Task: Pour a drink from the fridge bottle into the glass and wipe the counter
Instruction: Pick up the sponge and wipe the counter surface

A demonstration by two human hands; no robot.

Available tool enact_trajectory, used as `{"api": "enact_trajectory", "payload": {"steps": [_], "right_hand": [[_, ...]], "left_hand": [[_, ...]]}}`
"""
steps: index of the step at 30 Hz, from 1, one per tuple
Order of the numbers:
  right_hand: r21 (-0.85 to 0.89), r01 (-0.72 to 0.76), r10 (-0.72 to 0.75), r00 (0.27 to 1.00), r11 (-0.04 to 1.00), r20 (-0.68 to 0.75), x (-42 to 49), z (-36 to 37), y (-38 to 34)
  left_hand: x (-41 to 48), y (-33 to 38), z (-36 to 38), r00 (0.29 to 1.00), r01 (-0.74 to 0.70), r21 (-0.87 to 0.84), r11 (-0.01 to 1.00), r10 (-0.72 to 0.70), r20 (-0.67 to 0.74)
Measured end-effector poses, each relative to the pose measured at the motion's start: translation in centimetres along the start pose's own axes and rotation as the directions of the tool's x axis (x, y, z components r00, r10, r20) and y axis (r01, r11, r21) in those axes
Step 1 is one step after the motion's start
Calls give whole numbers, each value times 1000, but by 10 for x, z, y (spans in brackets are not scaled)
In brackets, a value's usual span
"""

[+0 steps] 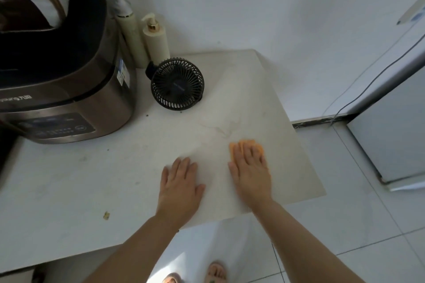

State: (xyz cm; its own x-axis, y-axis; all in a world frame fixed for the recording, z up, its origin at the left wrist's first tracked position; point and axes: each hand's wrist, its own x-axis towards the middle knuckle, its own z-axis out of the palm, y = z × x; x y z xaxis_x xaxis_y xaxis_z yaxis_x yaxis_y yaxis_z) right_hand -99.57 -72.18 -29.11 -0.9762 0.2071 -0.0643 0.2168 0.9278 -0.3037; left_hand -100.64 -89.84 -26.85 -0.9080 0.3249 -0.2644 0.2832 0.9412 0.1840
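Two feet (195, 275) in sandals are showing at the bottom edge, on the tiled floor (345, 225), and this floor is taking the whole right side up to the grey fridge (391, 133), which is standing well apart from the counter. Left of it the white counter (69, 190) is filling most of the view. At its back left a big brown cooker (64, 80) is sitting, and just beside it a black fan (177, 84) is facing up, with two cream pump bottles (142, 34) standing behind, against the wall. Both hands are lying flat, fingers straight and close together. The right hand (251, 172) is pressing an orange cloth (234, 147) on the counter near the right edge, holding it under the palm. The left hand (179, 186) is resting bare beside it, gripping nothing. A small yellow crumb (106, 215) is lying near the front.
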Motion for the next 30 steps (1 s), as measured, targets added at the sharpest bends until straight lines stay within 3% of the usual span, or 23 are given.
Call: {"api": "enact_trajectory", "payload": {"steps": [3,6,11,13,15,17,21,25,27,30], "right_hand": [[-33,147,-147,989,989,18,-10,9,-10],[-67,241,-238,970,968,51,-32,12,12],[-138,-7,19,996,990,90,-22,-13,54],[-119,-148,160,982,982,99,0,-17,56],[-102,-198,208,972,975,106,18,-16,41],[-95,-125,136,983,988,122,26,-8,13],[-81,159,-148,981,984,126,-4,11,-35],[-106,350,-329,928,931,175,-40,9,-10],[-155,300,-278,949,941,151,-40,2,18],[-154,88,-75,994,984,84,-14,-10,39]], "left_hand": [[-2,1,-2,999,7,-41,999,-5,53],[-1,-1,1,1000,4,-69,998,-4,9],[-1,0,-3,998,-1,-55,999,4,56],[-1,-2,-5,997,-2,-53,999,6,73],[-1,-6,-7,997,3,-48,999,0,75],[1,-12,-10,998,19,-56,998,-16,57],[7,-26,-16,997,61,-70,996,-58,43],[12,-30,-18,997,68,-87,994,-64,45],[15,-29,-19,997,50,-72,996,-46,56],[17,-29,-18,997,39,-49,998,-35,72]]}}
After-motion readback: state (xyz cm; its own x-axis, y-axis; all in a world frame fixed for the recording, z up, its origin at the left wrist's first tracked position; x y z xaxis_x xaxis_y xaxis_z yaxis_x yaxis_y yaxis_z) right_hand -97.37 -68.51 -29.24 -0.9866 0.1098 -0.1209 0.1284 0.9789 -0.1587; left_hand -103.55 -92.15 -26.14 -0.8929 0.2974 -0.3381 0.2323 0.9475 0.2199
